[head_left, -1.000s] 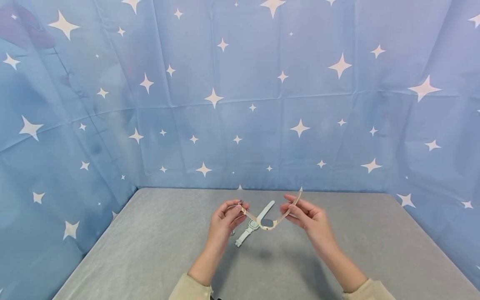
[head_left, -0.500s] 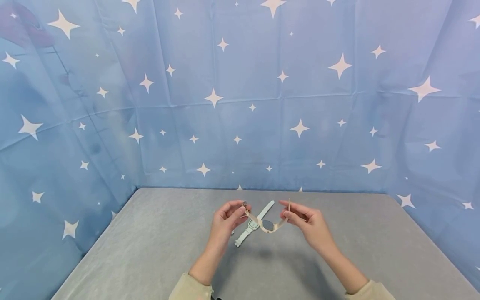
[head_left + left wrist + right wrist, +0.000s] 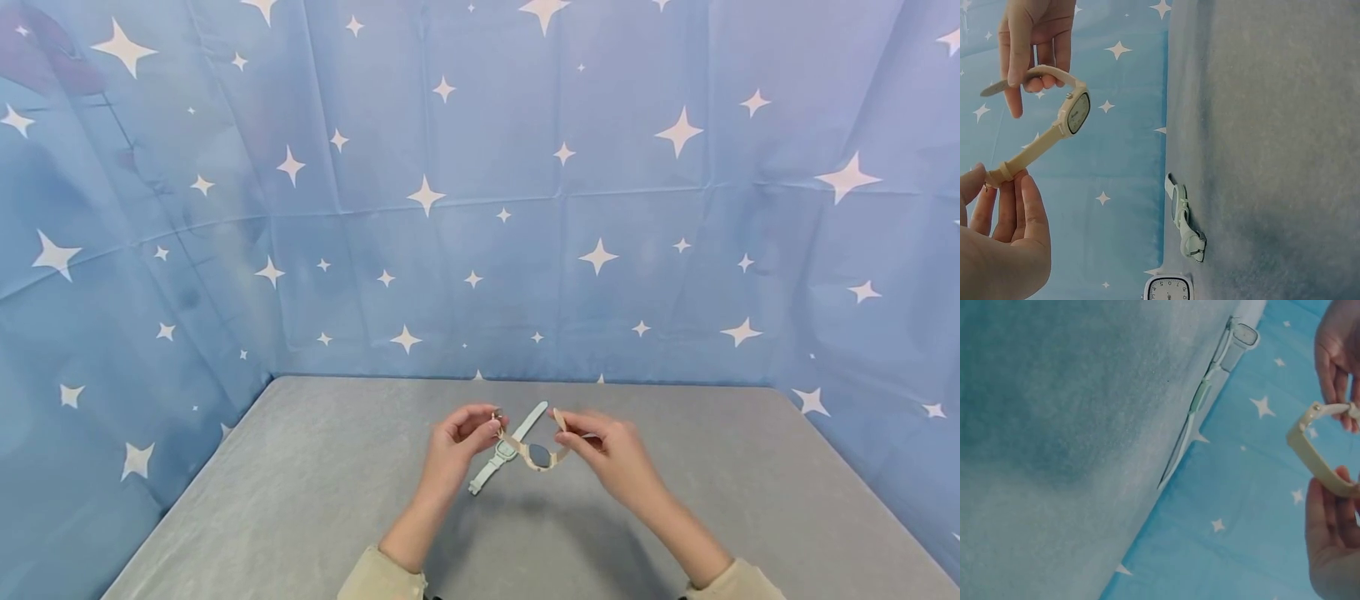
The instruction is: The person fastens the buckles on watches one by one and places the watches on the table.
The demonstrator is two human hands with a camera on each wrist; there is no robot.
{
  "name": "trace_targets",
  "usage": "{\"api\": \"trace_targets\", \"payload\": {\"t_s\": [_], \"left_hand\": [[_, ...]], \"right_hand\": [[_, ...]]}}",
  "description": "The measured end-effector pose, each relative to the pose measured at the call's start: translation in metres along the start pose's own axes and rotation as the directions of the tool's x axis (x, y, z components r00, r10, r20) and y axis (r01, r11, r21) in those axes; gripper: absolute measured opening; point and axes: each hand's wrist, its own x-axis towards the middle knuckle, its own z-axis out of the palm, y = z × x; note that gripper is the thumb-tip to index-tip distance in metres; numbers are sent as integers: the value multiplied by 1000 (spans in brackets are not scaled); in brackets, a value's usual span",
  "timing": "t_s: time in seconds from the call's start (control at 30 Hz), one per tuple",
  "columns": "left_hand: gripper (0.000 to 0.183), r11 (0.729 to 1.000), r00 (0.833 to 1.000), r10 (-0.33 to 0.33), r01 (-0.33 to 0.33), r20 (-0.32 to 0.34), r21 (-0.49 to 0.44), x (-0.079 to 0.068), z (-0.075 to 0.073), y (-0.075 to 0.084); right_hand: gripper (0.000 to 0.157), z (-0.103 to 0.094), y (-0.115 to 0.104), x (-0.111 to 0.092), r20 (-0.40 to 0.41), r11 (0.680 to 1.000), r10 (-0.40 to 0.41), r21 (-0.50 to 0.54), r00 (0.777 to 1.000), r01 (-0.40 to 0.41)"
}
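Note:
A cream wristwatch (image 3: 539, 456) hangs in a curve above the table between my two hands. My left hand (image 3: 450, 450) pinches the buckle end of its strap. Thumb and fingers of my right hand (image 3: 615, 454) hold the other strap, whose tip sticks up past them. In the left wrist view the cream watch (image 3: 1077, 114) turns its dial away from the strap's curve. A mint green wristwatch (image 3: 507, 451) lies flat on the table beneath and behind it. A white wristwatch (image 3: 1169, 289) with a square dial shows in the left wrist view; my left hand hides it in the head view.
The grey cloth-covered table (image 3: 300, 483) spreads out on both sides of my hands. Blue cloth (image 3: 510, 250) with white stars stands along its back and sides.
My right hand has moved left and slightly down, toward the left hand. The cream wristwatch's straps have bent into a tighter curve, and its case has dropped a little.

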Motion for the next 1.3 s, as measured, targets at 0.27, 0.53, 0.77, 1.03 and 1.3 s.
{"api": "trace_targets", "payload": {"t_s": [0.27,0.53,0.77,1.03,1.3], "left_hand": [[25,999,1000,8,-9,30,54,0,4,-1],[25,992,999,16,-23,51,127,-3,7,-2],[27,989,998,-2,-7,63,146,-5,11,-2],[25,985,996,-2,-14,89,175,-6,14,-3],[21,976,993,4,-30,116,218,-7,16,-3]], "right_hand": [[22,0,-6,1,78,995,-11,-101,997,19],[18,1,-9,2,136,982,-57,-173,989,81],[13,1,-11,4,185,965,-73,-234,980,116],[10,4,-13,4,203,946,-109,-278,973,164],[13,6,-11,4,204,942,-125,-282,971,180]]}}
